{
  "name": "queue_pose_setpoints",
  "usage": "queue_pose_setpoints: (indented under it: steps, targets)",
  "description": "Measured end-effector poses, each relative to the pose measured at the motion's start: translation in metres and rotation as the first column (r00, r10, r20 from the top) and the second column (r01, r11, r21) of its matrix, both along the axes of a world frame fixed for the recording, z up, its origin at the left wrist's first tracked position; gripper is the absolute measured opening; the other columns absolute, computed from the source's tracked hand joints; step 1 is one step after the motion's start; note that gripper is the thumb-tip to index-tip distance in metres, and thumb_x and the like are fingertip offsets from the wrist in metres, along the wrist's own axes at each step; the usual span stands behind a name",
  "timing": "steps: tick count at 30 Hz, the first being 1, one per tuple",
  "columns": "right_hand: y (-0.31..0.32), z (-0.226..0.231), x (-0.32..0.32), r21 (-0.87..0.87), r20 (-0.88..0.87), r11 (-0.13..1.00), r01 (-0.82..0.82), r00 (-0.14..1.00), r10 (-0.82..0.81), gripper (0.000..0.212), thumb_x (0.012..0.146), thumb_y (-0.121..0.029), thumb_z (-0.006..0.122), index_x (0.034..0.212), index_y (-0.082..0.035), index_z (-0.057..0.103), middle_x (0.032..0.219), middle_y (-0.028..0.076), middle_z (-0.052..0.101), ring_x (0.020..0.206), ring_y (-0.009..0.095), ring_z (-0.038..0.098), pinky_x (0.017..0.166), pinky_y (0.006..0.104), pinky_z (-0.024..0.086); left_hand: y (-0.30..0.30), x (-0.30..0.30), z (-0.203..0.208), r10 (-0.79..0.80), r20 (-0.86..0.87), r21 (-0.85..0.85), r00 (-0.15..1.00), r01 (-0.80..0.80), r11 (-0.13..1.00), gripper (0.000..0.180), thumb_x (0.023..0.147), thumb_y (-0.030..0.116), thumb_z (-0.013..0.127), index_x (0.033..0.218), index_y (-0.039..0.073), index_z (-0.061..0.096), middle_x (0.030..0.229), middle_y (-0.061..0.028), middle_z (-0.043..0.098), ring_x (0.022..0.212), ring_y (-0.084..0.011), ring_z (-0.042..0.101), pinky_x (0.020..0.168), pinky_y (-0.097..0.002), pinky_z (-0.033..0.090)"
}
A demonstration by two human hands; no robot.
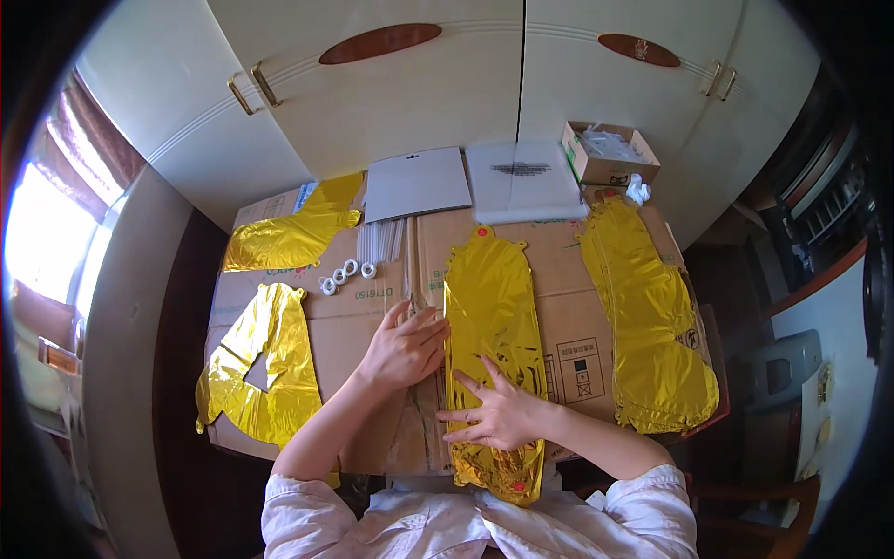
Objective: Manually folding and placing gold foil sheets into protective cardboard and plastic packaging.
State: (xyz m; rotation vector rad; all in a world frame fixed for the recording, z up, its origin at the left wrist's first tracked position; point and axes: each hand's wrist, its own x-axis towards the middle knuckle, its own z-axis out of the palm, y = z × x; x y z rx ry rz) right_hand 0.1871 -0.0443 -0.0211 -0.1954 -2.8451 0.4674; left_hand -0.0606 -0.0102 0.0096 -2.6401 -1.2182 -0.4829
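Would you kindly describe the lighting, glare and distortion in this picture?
In the head view, the bright window at left is blown out; the golden foil shape beneath the right hand shows shiny reflections; the flat brown cardboard has curved edges.

middle foil piece [489, 307]: shiny gold-yellow, amber-dark creases low down, red mark at each end. left foil piece [291, 345], upper-left foil piece [279, 240], right foil piece [638, 289]: same plain gold-yellow. tabletop [363, 321]: cardboard brown, green and black print. small rings [369, 271]: white. flat card [417, 186]: plain pale grey. plastic sleeve [531, 197]: clear-greyish, black print. cabinet doors [419, 102]: cream, red-brown ovals, brass-coloured handles [266, 84]. shirt [428, 526]: pale pinkish white.
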Motion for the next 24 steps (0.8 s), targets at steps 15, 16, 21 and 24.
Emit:
queue_pose_setpoints:
  steps: [15,16,21,24]
  targets:
    - [0.002,0.007,0.001,0.024,0.073,0.999,-0.022,0.997,0.020,0.036,0.093,-0.045,0.055,0.128,-0.042,0.061,0.150,-0.013,0.044,0.145,0.043,0.023,0.107,0.0786,0.011,0.054,-0.001,-0.011,0.114,0.056,-0.021,0.992,-0.113,0.993,0.039,0.083,0.027,0.066,0.116,0.007,0.065,0.121,-0.0054,0.062,0.124,-0.0239,0.052,0.109,-0.0521,0.032]
    - [0.002,0.004,0.001,0.028,0.064,0.999,-0.025,0.998,0.024,0.036,0.092,-0.043,0.057,0.128,-0.042,0.060,0.150,-0.013,0.043,0.145,0.043,0.024,0.106,0.0792,0.012,0.055,-0.001,-0.011,0.124,0.050,-0.014,0.991,-0.124,0.992,0.041,0.082,0.028,0.066,0.117,0.006,0.064,0.121,-0.0059,0.061,0.125,-0.0240,0.052,0.110,-0.0520,0.032]
    - [0.001,0.010,0.000,0.093,0.101,0.995,-0.024,0.995,0.015,0.047,0.091,-0.044,0.058,0.137,-0.042,0.051,0.152,-0.011,0.040,0.145,0.040,0.024,0.109,0.0761,0.013,0.054,-0.007,-0.013,0.154,0.030,0.057,0.988,-0.156,0.986,0.043,0.081,0.031,0.066,0.114,0.004,0.064,0.118,-0.0074,0.061,0.126,-0.0245,0.051,0.109,-0.0527,0.033]
    - [0.002,0.014,0.001,0.139,0.104,0.990,-0.020,0.995,0.006,0.053,0.090,-0.045,0.059,0.141,-0.039,0.046,0.152,-0.006,0.041,0.145,0.034,0.028,0.112,0.0710,0.016,0.049,-0.010,-0.012,0.179,0.036,0.073,0.983,-0.181,0.981,0.042,0.081,0.031,0.066,0.114,0.004,0.064,0.118,-0.0079,0.061,0.127,-0.0249,0.049,0.110,-0.0529,0.033]
